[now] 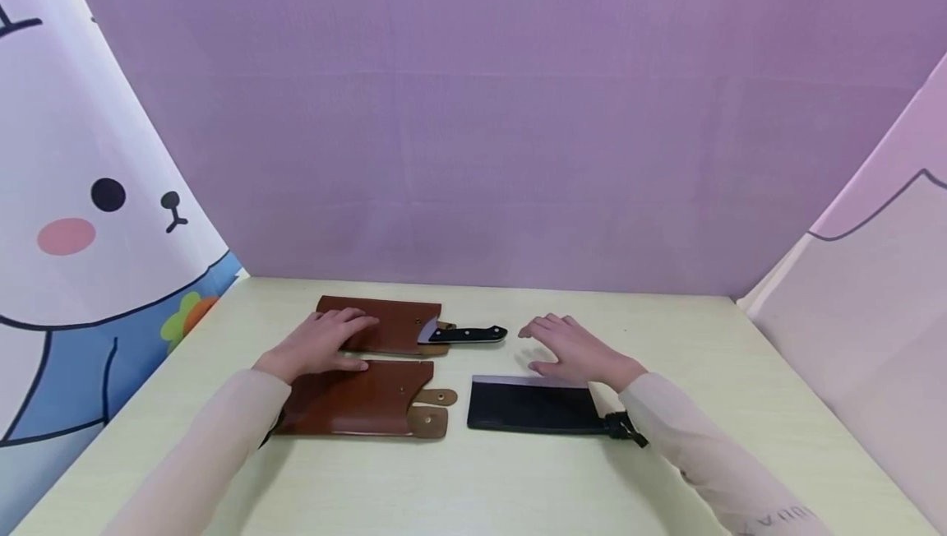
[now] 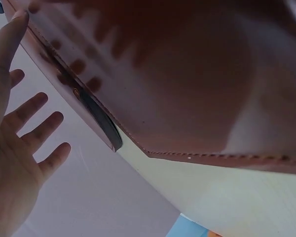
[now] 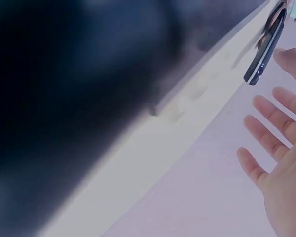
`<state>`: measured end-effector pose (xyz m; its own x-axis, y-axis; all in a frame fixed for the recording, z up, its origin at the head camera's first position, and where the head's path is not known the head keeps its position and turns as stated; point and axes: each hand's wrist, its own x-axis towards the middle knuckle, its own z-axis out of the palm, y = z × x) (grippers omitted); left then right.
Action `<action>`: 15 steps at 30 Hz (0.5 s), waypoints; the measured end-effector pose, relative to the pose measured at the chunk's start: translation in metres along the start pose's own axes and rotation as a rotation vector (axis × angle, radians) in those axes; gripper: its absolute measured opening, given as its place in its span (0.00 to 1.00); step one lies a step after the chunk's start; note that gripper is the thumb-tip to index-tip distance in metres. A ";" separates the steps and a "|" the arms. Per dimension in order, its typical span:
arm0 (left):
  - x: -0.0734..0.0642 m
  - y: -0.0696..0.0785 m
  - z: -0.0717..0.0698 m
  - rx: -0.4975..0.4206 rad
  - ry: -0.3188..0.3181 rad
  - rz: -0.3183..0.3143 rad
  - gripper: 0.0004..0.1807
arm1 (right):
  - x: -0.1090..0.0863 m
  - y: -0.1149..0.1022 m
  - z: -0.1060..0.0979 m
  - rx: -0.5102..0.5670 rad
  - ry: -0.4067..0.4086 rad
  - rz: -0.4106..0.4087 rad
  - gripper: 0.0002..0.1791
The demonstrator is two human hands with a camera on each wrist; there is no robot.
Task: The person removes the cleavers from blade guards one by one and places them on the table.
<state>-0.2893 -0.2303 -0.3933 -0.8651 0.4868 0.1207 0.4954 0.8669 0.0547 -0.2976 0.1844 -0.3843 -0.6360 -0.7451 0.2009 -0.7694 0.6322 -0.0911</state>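
My left hand (image 1: 325, 344) hovers with fingers spread over two brown leather sheaths. The back sheath (image 1: 399, 314) has a knife (image 1: 468, 335) at its right end, its black riveted handle sticking out. Only a short part of the blade shows; whether the rest is inside, I cannot tell. The front sheath (image 1: 355, 404) has two snap straps at its right end and fills much of the left wrist view. To the right, my right hand (image 1: 580, 351), fingers loosely bent and holding nothing, hangs above a black cleaver-like blade (image 1: 533, 406) with a pale edge. My sleeve partly covers its handle end.
The pale table (image 1: 510, 487) meets a purple cloth backdrop (image 1: 473, 150) at the back. Cartoon-printed cloth (image 1: 96, 273) hangs on the left, and another printed sheet (image 1: 880, 298) on the right.
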 end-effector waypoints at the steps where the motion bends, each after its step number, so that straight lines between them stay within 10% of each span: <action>1: 0.001 -0.001 0.000 -0.003 -0.002 -0.006 0.39 | 0.003 0.000 0.000 -0.001 -0.004 0.002 0.24; 15: 0.018 -0.008 -0.007 0.008 0.000 -0.033 0.42 | 0.047 -0.007 0.004 0.008 -0.059 0.038 0.23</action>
<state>-0.3085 -0.2288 -0.3851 -0.8809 0.4583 0.1187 0.4663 0.8832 0.0503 -0.3225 0.1441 -0.3778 -0.6668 -0.7320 0.1394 -0.7451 0.6586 -0.1056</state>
